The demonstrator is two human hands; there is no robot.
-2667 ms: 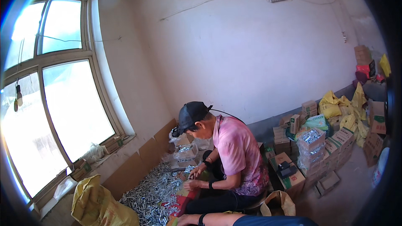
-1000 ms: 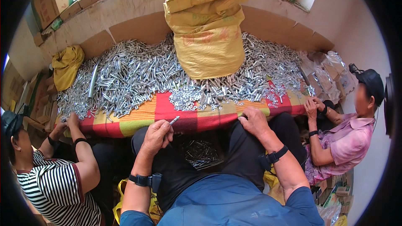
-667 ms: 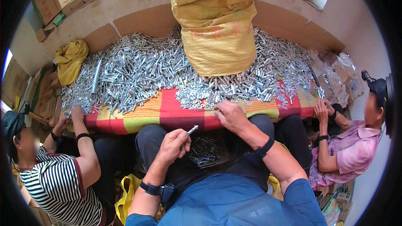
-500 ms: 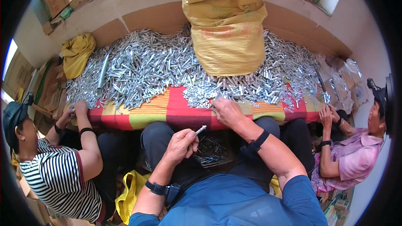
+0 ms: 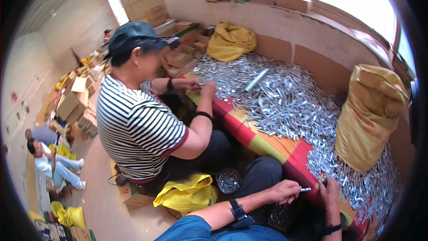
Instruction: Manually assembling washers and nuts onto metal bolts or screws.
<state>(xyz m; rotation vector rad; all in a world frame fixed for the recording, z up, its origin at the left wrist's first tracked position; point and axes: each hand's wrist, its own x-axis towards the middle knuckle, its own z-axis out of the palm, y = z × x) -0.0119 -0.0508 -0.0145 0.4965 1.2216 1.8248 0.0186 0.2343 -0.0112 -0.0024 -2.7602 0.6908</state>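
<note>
My left hand (image 5: pixel 284 191) is closed around a slim silver metal bolt (image 5: pixel 306 189), whose end sticks out past the fingertips toward the right. My right hand (image 5: pixel 330 190) is at the table's near edge, beside a heap of small washers (image 5: pixel 317 161). Its fingers are pinched together; whatever is between them is too small to make out. Behind the washers spreads a large pile of loose silver bolts and sleeves (image 5: pixel 285 102) on a red, yellow and orange striped cloth (image 5: pixel 266 149).
A tall yellow woven sack (image 5: pixel 368 125) stands on the pile. A co-worker in a striped shirt (image 5: pixel 138 120) sits at my left, both hands at the pile. Near my left leg are a yellow bag (image 5: pixel 187 194) and a container of metal pieces (image 5: pixel 228 180). Other people sit farther back.
My view has swung to the left, bringing the room behind the co-worker into sight. My left hand still holds the bolt; my right hand stays near the washers.
</note>
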